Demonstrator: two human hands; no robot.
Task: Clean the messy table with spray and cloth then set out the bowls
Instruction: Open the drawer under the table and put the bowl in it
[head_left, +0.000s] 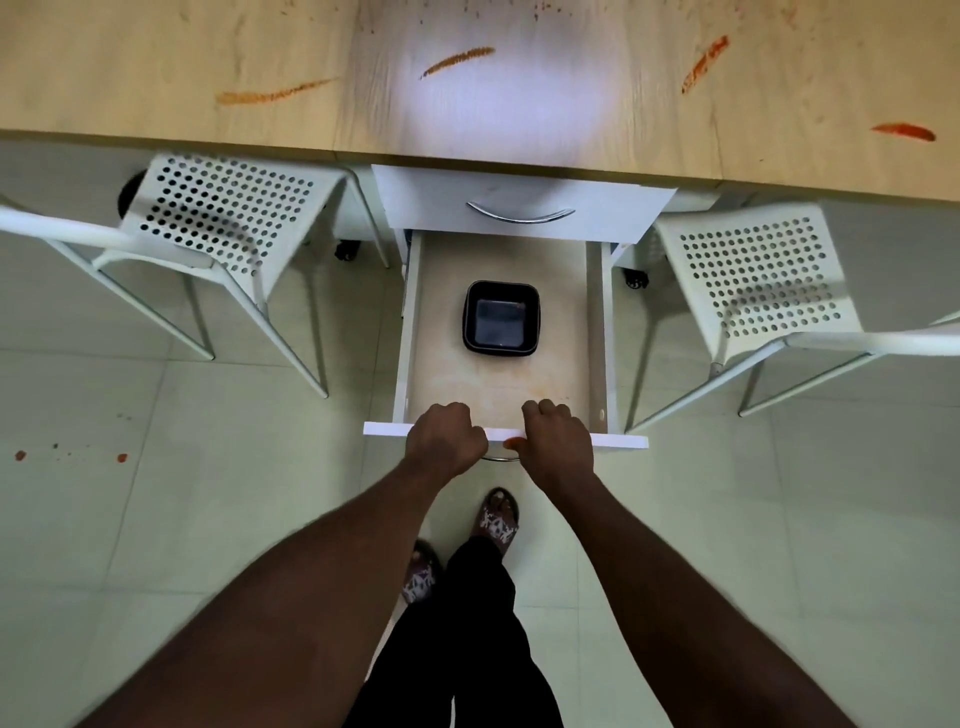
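1. Plainly, both hands are on the white pulled-out drawer (618, 441). The left hand (447, 436) and the right hand (558, 436) sit side by side on the top edge of its front panel, knuckles up. Their fingers are curled over the edge into the drawer, so each grips the panel and holds nothing else.
2. The black square bowl (501, 317) stands upright on the drawer's pale floor, straight ahead of the hands and further from the person. It lies towards the back half, well apart from the front panel and clear of both side walls. Its doubled rim may mean a stack of bowls; I cannot tell.
3. The bowl sits on the drawer's midline, in line with the gap between the two hands, so neither hand looks nearer. It is roughly square, with no long axis to speak of, and its sides run parallel to the drawer walls.
4. I judge that a forward reach into the drawer from either hand would meet the near rim first.
5. Above the closed white upper drawer with its curved metal handle (520, 214), the pale wooden table (156, 62) carries red-orange smears (457, 61), not yet wiped. No spray or cloth is in view, so the cleaning looks undone.
6. White perforated chairs (223, 218) flank the drawer on either side.
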